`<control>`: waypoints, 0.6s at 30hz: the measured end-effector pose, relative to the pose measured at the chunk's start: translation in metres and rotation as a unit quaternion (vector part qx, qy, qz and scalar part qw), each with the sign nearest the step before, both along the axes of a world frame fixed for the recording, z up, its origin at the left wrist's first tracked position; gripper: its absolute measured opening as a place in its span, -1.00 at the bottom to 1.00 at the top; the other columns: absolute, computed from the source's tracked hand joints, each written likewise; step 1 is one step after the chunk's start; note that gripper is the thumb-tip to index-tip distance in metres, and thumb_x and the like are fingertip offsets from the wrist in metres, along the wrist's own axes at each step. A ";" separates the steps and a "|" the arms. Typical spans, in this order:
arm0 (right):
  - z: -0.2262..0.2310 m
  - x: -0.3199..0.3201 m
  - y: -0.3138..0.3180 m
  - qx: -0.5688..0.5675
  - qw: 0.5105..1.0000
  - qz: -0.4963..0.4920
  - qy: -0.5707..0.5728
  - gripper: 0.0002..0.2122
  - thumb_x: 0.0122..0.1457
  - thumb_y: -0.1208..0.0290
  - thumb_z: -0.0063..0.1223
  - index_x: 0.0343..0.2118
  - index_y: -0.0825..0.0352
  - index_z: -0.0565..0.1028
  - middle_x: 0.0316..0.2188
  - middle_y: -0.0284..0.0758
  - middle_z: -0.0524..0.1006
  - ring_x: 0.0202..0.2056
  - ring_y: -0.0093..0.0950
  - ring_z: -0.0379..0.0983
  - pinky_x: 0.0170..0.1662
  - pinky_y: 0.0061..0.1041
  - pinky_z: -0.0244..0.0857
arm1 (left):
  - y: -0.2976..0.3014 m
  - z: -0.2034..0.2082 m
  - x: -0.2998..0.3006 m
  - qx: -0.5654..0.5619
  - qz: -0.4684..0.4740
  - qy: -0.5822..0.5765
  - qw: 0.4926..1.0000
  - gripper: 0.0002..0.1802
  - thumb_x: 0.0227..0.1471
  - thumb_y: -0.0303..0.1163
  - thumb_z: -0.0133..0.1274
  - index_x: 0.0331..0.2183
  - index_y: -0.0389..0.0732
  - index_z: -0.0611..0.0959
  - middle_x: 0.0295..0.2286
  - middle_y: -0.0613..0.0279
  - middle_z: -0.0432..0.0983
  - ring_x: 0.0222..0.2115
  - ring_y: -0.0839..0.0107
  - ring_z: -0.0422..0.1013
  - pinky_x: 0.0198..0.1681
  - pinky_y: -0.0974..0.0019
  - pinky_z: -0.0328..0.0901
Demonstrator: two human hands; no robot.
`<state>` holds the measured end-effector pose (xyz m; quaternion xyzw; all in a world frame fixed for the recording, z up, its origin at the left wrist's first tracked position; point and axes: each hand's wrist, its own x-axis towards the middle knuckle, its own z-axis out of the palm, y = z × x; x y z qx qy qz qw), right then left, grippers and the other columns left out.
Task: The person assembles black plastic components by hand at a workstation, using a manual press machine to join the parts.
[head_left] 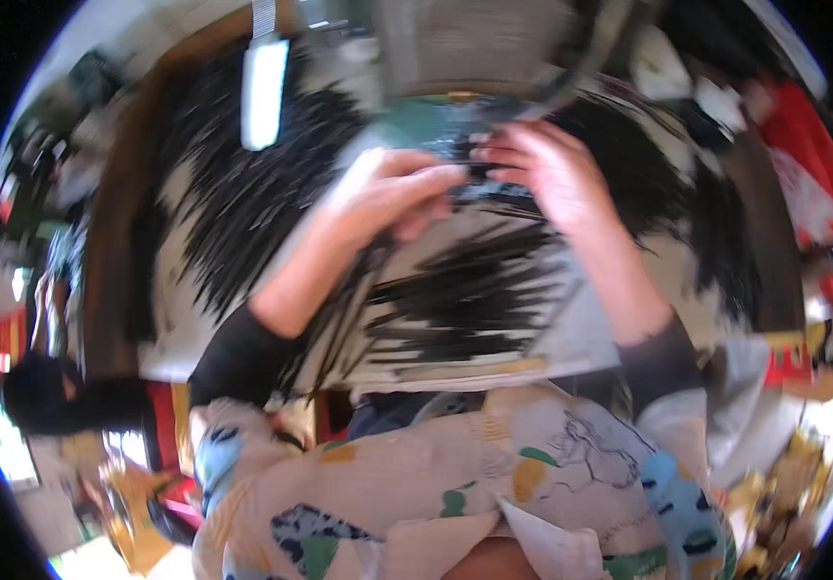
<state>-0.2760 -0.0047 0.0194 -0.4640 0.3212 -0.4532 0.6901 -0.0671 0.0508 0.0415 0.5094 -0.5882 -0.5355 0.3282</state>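
Note:
My left hand (392, 193) is closed in front of the machine, its fingertips pointing right. Motion blur hides what, if anything, it pinches. Opposite it, my right hand (557, 179) curves inward with its fingers apart. A small dark piece (477, 172) shows in the gap between both hands, too blurred to name. Just beyond the fingers sits a green machine part (412, 130) beside a bluish, shiny area. Below the hands lies a pile of thin black strips (465, 295) on the pale worktop (571, 319). More long dark strips run down from under my left hand.
Large heaps of black strips (262, 184) cover the left, with another heap (629, 164) at right. A lit white lamp (264, 97) hangs at the upper left. A grey machine body (465, 43) stands at the back. Another person's dark sleeve (78, 406) shows at far left.

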 end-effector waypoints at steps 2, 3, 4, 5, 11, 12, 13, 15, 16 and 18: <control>-0.003 0.001 -0.004 0.011 0.999 -0.004 -0.035 -0.78 0.19 0.40 -0.13 -0.23 0.46 0.42 -0.28 -0.12 0.52 -0.25 -0.33 0.51 -0.29 -0.48 0.44 | 0.001 -0.001 0.006 -0.016 -0.022 0.011 1.000 -0.64 0.01 -0.16 0.05 -0.49 -0.32 0.61 -0.69 0.31 0.46 -0.78 0.61 0.30 -0.75 0.53 0.18; -0.006 0.001 -0.007 0.007 0.999 0.000 -0.050 -0.78 0.19 0.40 -0.14 -0.22 0.45 0.41 -0.27 -0.11 0.52 -0.25 -0.33 0.51 -0.29 -0.47 0.44 | 0.002 0.000 0.007 -0.006 -0.028 0.011 1.000 -0.66 0.07 -0.23 0.00 -0.34 -0.35 0.62 -0.66 0.29 0.45 -0.79 0.65 0.26 -0.76 0.56 0.13; -0.009 0.003 -0.008 0.008 0.999 -0.003 -0.049 -0.78 0.19 0.40 -0.13 -0.21 0.45 0.41 -0.26 -0.11 0.51 -0.26 -0.33 0.51 -0.29 -0.47 0.44 | 0.002 -0.003 0.009 -0.004 -0.028 0.020 0.999 -0.66 0.06 -0.22 0.00 -0.36 -0.35 0.62 -0.66 0.28 0.45 -0.78 0.64 0.27 -0.76 0.56 0.15; -0.012 0.005 -0.009 0.007 0.999 -0.007 -0.049 -0.77 0.19 0.39 -0.12 -0.20 0.45 0.40 -0.26 -0.11 0.51 -0.26 -0.33 0.51 -0.29 -0.46 0.44 | 0.002 -0.007 0.012 -0.003 -0.030 0.029 0.999 -0.65 0.06 -0.21 0.00 -0.37 -0.35 0.62 -0.66 0.28 0.46 -0.78 0.64 0.29 -0.75 0.56 0.17; -0.015 -0.007 -0.014 0.004 0.998 -0.035 -0.054 -0.80 0.18 0.41 -0.11 -0.21 0.42 0.42 -0.30 -0.16 0.52 -0.29 -0.39 0.51 -0.29 -0.49 0.45 | 0.003 -0.007 0.009 -0.019 -0.062 0.047 0.997 -0.64 0.05 -0.19 0.01 -0.41 -0.35 0.61 -0.66 0.26 0.49 -0.76 0.62 0.33 -0.74 0.56 0.21; -0.017 -0.009 -0.015 0.003 0.998 -0.037 -0.051 -0.80 0.18 0.41 -0.11 -0.21 0.42 0.42 -0.30 -0.16 0.52 -0.29 -0.39 0.51 -0.29 -0.49 0.45 | 0.002 -0.006 0.009 -0.020 -0.064 0.050 0.996 -0.64 0.05 -0.19 0.01 -0.41 -0.35 0.61 -0.66 0.26 0.49 -0.76 0.62 0.33 -0.74 0.56 0.21; -0.021 -0.012 -0.017 -0.005 0.996 -0.051 -0.073 -0.81 0.18 0.41 -0.10 -0.23 0.42 0.43 -0.32 -0.17 0.52 -0.31 -0.40 0.51 -0.30 -0.49 0.45 | 0.002 -0.004 0.009 -0.020 -0.063 0.036 0.997 -0.64 0.05 -0.19 0.01 -0.40 -0.36 0.61 -0.65 0.25 0.49 -0.76 0.62 0.33 -0.74 0.56 0.21; -0.017 -0.008 -0.017 -0.006 0.993 -0.077 -0.090 -0.83 0.18 0.41 -0.09 -0.27 0.41 0.43 -0.40 -0.21 0.52 -0.36 -0.43 0.51 -0.32 -0.48 0.45 | 0.001 -0.003 0.010 -0.021 -0.072 0.024 0.997 -0.64 0.05 -0.19 0.01 -0.39 -0.36 0.61 -0.65 0.25 0.49 -0.76 0.62 0.33 -0.75 0.56 0.20; -0.017 -0.010 -0.021 -0.003 0.992 -0.076 -0.100 -0.83 0.17 0.41 -0.08 -0.29 0.41 0.44 -0.41 -0.22 0.52 -0.37 -0.44 0.51 -0.32 -0.49 0.45 | 0.001 -0.005 0.014 -0.014 -0.066 0.027 0.997 -0.63 0.05 -0.19 0.01 -0.37 -0.36 0.61 -0.64 0.24 0.49 -0.76 0.62 0.33 -0.75 0.56 0.20; -0.015 -0.013 -0.022 -0.009 0.990 -0.077 -0.119 -0.84 0.16 0.41 -0.06 -0.33 0.42 0.44 -0.46 -0.24 0.51 -0.43 -0.47 0.51 -0.39 -0.53 0.45 | -0.003 -0.006 0.015 -0.007 -0.065 0.021 0.998 -0.63 0.06 -0.20 0.00 -0.33 -0.37 0.60 -0.62 0.22 0.49 -0.76 0.62 0.32 -0.75 0.57 0.19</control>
